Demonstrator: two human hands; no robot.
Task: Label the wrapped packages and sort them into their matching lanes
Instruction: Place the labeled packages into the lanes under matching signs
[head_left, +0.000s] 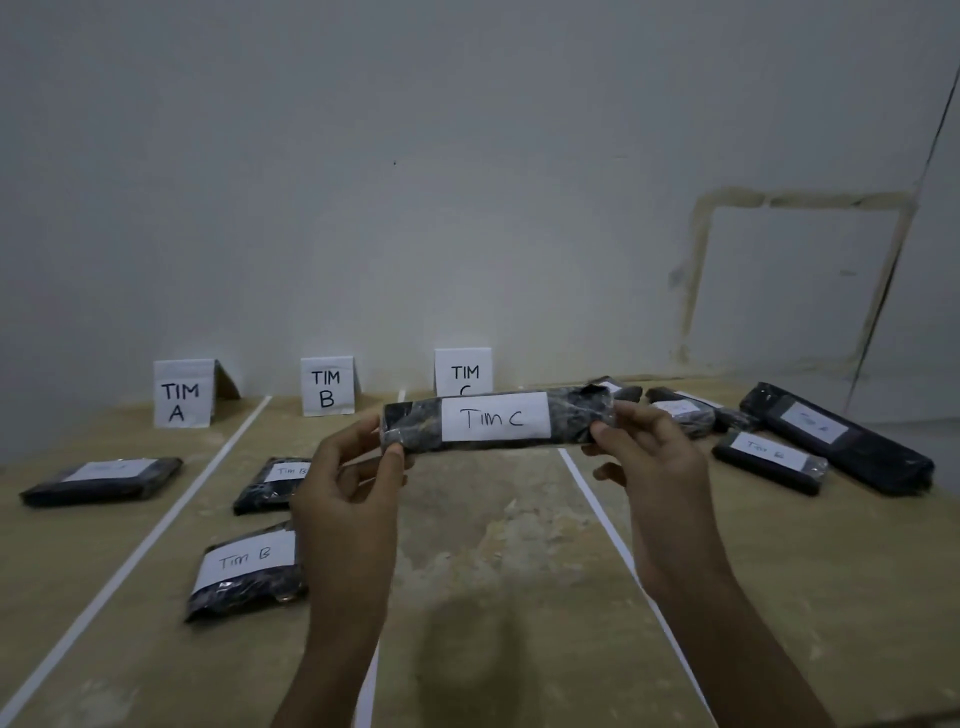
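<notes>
A long black wrapped package with a white label reading "Tim C" is held level in the air above the third lane. My left hand grips its left end and my right hand grips its right end. Three folded paper signs stand by the wall: "TIM A", "TIM B" and "TIM C", the last partly hidden behind the package. One labelled package lies in the A lane. Two packages labelled "Tim B" lie in the B lane.
White tape lines divide the tan table into lanes. Several labelled black packages lie in a group at the right, past the last line. A plain wall stands right behind the signs.
</notes>
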